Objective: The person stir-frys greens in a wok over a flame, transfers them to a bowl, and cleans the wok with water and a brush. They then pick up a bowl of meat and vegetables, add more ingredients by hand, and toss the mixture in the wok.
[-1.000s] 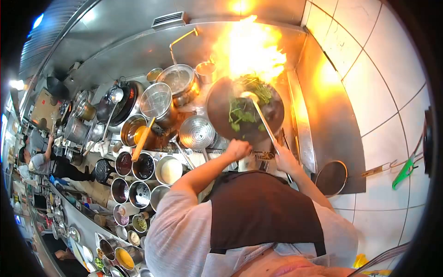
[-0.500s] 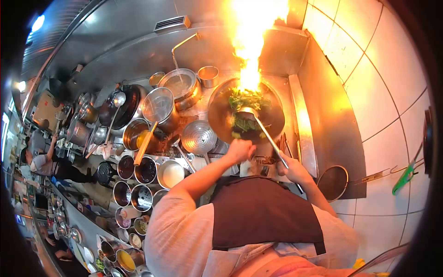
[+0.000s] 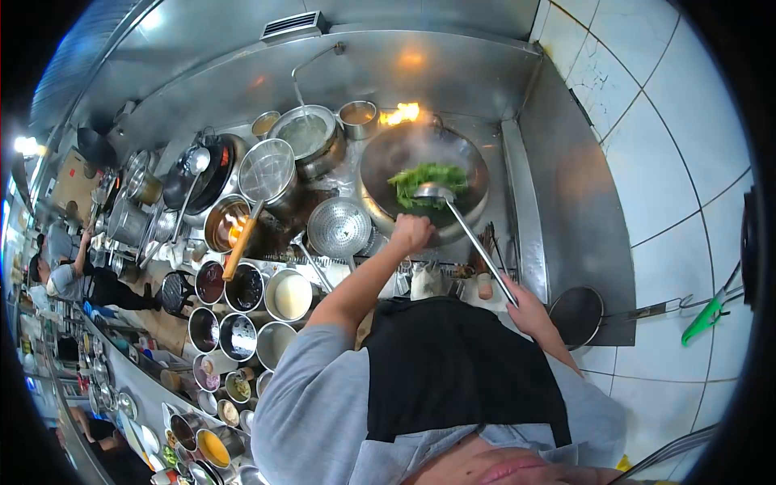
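Observation:
My right hand point(image 3: 528, 304) is closed round the long handle of a steel ladle point(image 3: 465, 229). The ladle's bowl rests among leafy greens point(image 3: 427, 176) in a large dark wok point(image 3: 469, 158), and light steam rises from them. At the wok's near rim, my left hand point(image 3: 414, 233) is closed on its edge; the exact grip is hidden under the fingers. A small flame point(image 3: 400, 114) burns by the wok's far left rim.
Left of the wok are a perforated strainer point(image 3: 339, 229), a wooden-handled mesh skimmer point(image 3: 268, 171) over a pot, and several seasoning pots point(image 3: 288, 294). A round sieve point(image 3: 576, 317) hangs at right. Two co-workers point(image 3: 61, 255) are at far left.
The tall flame above the wok has shrunk to a small one at its far rim. My left hand has moved slightly left and up with the wok. The ladle stays in the greens.

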Available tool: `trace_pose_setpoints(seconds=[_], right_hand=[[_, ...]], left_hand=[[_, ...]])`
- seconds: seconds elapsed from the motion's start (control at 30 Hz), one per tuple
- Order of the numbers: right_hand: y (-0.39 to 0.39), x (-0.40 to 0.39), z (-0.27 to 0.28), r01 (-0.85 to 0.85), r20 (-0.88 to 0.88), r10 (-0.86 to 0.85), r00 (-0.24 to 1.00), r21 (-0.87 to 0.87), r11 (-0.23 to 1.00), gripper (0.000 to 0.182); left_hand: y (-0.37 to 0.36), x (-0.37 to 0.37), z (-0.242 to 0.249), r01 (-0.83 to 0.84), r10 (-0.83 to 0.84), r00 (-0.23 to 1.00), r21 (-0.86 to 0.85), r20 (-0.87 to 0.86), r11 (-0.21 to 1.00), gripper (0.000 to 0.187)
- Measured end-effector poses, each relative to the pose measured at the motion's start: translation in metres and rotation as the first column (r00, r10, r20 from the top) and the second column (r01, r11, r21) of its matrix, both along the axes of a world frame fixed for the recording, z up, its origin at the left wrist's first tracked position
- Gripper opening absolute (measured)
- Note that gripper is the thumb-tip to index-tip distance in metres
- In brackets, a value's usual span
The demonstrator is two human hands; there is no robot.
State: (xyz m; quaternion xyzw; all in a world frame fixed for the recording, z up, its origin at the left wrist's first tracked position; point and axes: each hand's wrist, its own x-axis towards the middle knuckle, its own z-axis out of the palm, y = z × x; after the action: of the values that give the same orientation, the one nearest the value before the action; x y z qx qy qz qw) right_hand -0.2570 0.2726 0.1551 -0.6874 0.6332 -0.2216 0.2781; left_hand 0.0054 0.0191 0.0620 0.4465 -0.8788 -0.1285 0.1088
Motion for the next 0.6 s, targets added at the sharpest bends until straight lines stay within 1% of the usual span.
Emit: trace_pose_setpoints(seconds=[0.07,0.1,0.13,0.17,0.2,0.23,0.27,0.3,0.33,0.37,0.4,0.43,0.47,0.5,0.53,0.57,0.6], right_hand=[[0.007,-0.006,0.015,-0.04,-0.034,0.042,0.999,0.048,0.998,0.068],[0.005,-0.003,0.024,0.013,-0.123,0.012,0.992,0.206,0.978,0.068],[-0.003,-0.009,0.002,0.009,-0.121,0.017,0.993,0.208,0.978,0.068],[-0.016,-0.018,-0.036,0.042,-0.144,-0.02,0.989,0.15,0.988,0.068],[-0.022,-0.023,-0.059,0.075,-0.166,-0.058,0.984,0.094,0.993,0.068],[-0.044,-0.016,-0.053,0.126,-0.16,-0.103,0.982,0.142,0.982,0.066],[-0.063,-0.009,-0.045,0.185,0.006,-0.19,0.982,0.202,0.962,0.062],[-0.079,0.001,-0.046,0.278,0.088,-0.301,0.95,0.204,0.938,0.058],[-0.095,0.007,-0.062,0.295,0.171,-0.295,0.94,0.031,0.955,0.058],[-0.112,0.014,-0.083,0.317,0.254,-0.274,0.927,-0.142,0.938,0.058],[-0.128,0.02,-0.105,0.309,0.253,-0.268,0.929,-0.138,0.941,0.058],[-0.144,0.025,-0.127,0.307,0.137,-0.282,0.95,-0.227,0.924,0.06],[-0.155,0.031,-0.137,0.29,0.021,-0.299,0.954,-0.316,0.903,0.063],[-0.158,0.043,-0.124,0.283,0.019,-0.292,0.956,-0.312,0.907,0.063],[-0.157,0.062,-0.095,0.343,0.298,-0.343,0.891,0.053,0.938,0.063],[-0.158,0.073,-0.07,0.262,0.509,-0.457,0.73,0.409,0.874,0.064],[-0.16,0.073,-0.056,0.254,0.508,-0.449,0.735,0.408,0.877,0.064]], left_hand=[[-0.006,-0.001,-0.021,-0.029,0.028,0.999,-0.028,-0.029,0.999,0.03],[0.005,0.001,-0.014,-0.035,0.034,0.999,-0.027,-0.032,0.999,0.03],[0.026,0.007,-0.009,-0.022,0.011,0.979,-0.056,-0.203,0.998,0.031],[0.043,0.015,-0.006,-0.013,-0.02,0.931,-0.087,-0.365,0.996,0.035],[0.057,0.026,-0.011,-0.013,-0.018,0.932,-0.083,-0.361,0.996,0.035],[0.072,0.039,-0.016,-0.034,0.03,0.929,-0.004,-0.37,0.999,0.033],[0.085,0.051,-0.02,-0.057,0.082,0.922,0.077,-0.377,0.995,0.03],[0.094,0.064,-0.024,-0.065,0.092,0.921,0.083,-0.378,0.994,0.03],[0.101,0.078,-0.027,-0.093,0.176,0.904,0.222,-0.39,0.97,0.031],[0.107,0.09,-0.032,-0.115,0.26,0.883,0.356,-0.39,0.927,0.031],[0.114,0.101,-0.037,-0.123,0.268,0.881,0.36,-0.389,0.925,0.031],[0.121,0.109,-0.044,-0.172,0.326,0.871,0.393,-0.368,0.903,0.032],[0.127,0.113,-0.049,-0.222,0.383,0.857,0.424,-0.345,0.878,0.032],[0.133,0.116,-0.047,-0.24,0.41,0.859,0.467,-0.307,0.851,0.032],[0.14,0.117,-0.041,-0.247,0.418,0.856,0.47,-0.304,0.847,0.032],[0.146,0.117,-0.034,-0.226,0.424,0.848,0.509,-0.316,0.831,0.033],[0.15,0.117,-0.031,-0.203,0.431,0.84,0.546,-0.329,0.813,0.034]])
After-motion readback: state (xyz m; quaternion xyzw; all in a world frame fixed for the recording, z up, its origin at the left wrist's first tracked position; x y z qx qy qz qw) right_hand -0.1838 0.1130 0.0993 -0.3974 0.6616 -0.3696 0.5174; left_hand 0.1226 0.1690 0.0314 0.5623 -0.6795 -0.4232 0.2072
